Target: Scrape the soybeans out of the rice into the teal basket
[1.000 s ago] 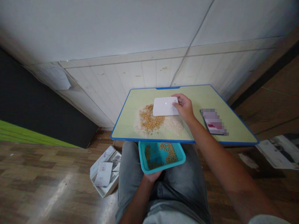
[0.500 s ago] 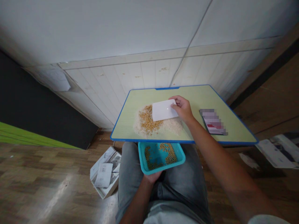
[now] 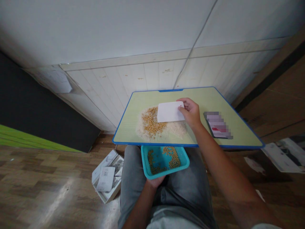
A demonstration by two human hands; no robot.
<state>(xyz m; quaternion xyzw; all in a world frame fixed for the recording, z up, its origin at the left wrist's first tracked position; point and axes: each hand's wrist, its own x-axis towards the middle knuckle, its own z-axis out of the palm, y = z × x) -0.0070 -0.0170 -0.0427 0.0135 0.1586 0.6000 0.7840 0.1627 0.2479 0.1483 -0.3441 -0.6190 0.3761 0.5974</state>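
My right hand [image 3: 191,113] pinches a white plastic scraper card [image 3: 169,112] by its right edge, holding it over a pile of yellow beans [image 3: 150,122] mixed with white rice [image 3: 176,128] on a green, blue-rimmed table [image 3: 133,106]. Below the table's front edge, my left hand [image 3: 156,181] supports a teal tray [image 3: 145,169] from underneath, above my lap. Several yellow beans [image 3: 173,156] lie inside the tray.
A phone-like flat object [image 3: 218,125] lies on the table to the right of my hand. An open white box with papers [image 3: 107,179] sits on the wood floor at the left. A white panelled wall [image 3: 152,74] stands right behind the table. Papers [image 3: 283,157] lie at the right.
The scraper card and my right hand have shifted slightly to the right and levelled out over the pile. The tray and my left hand stay where they were.
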